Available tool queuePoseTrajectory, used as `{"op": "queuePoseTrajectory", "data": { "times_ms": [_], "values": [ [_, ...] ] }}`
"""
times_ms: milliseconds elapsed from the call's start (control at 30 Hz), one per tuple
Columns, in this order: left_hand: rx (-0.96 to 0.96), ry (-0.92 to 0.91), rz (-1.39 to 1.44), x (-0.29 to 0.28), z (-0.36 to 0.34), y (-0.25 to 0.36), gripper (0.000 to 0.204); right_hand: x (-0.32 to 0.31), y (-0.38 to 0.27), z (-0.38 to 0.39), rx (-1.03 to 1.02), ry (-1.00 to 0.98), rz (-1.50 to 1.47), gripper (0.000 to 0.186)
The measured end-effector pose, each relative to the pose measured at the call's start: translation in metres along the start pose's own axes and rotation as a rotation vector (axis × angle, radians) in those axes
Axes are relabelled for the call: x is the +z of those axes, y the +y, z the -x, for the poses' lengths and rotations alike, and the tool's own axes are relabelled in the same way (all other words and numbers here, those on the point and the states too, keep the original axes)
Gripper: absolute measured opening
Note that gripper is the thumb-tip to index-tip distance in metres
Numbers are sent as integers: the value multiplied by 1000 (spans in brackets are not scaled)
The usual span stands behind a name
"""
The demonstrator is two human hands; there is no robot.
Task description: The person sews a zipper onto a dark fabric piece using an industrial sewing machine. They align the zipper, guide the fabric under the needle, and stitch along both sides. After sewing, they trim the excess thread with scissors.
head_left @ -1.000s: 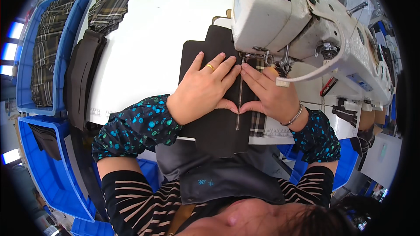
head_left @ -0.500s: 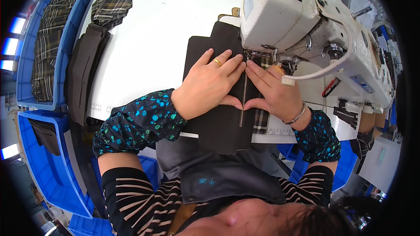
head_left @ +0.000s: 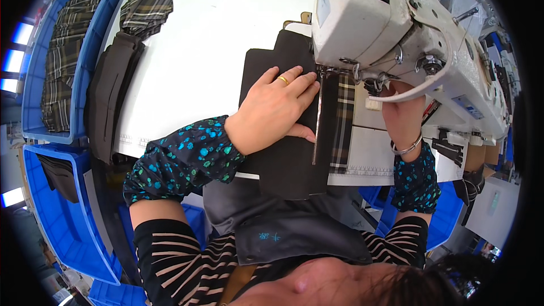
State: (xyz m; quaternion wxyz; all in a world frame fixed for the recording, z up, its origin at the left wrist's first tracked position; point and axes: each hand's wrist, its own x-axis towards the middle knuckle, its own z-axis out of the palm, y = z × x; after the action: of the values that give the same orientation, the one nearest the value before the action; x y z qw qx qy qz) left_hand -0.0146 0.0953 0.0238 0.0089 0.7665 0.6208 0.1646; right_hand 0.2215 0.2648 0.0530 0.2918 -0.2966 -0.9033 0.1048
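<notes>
A dark fabric piece (head_left: 283, 170) lies flat at the sewing machine (head_left: 362, 22), its upper right part beside the presser foot and needle area. Along it runs a metal zipper (head_left: 318, 119), and a plaid cloth (head_left: 343, 119) shows from under its right side. My left hand (head_left: 271, 105), a ring on one finger, rests flat and open on the fabric, fingertips near the zipper's top and thumb by its lower part. Off the fabric, my right hand (head_left: 403, 122) reaches up beneath the machine's head. Its fingers are hidden behind the curved white guard.
Folded dark pieces (head_left: 110, 90) and plaid cloth (head_left: 153, 3) lie along the table's left edge. Beyond them stands a blue bin (head_left: 116, 0) of plaid pieces, with another blue bin (head_left: 73, 221) below. A measuring scale runs along the white table's (head_left: 215, 22) front edge.
My right hand has left the fabric and moved right and up under the machine's head, uncovering more plaid cloth. My left hand stays on the fabric, almost unmoved.
</notes>
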Motion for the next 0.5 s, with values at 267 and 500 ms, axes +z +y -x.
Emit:
{"op": "queuePoseTrajectory", "data": {
  "times_ms": [267, 500],
  "values": [
    [1, 14, -21, 1, -3, -1, 90, 6, 12, -3, -38, 113, -171, 13],
    [6, 11, -34, -1, -3, 0, 90, 9, 11, -4, 16, 120, -277, 15]
  ]
}}
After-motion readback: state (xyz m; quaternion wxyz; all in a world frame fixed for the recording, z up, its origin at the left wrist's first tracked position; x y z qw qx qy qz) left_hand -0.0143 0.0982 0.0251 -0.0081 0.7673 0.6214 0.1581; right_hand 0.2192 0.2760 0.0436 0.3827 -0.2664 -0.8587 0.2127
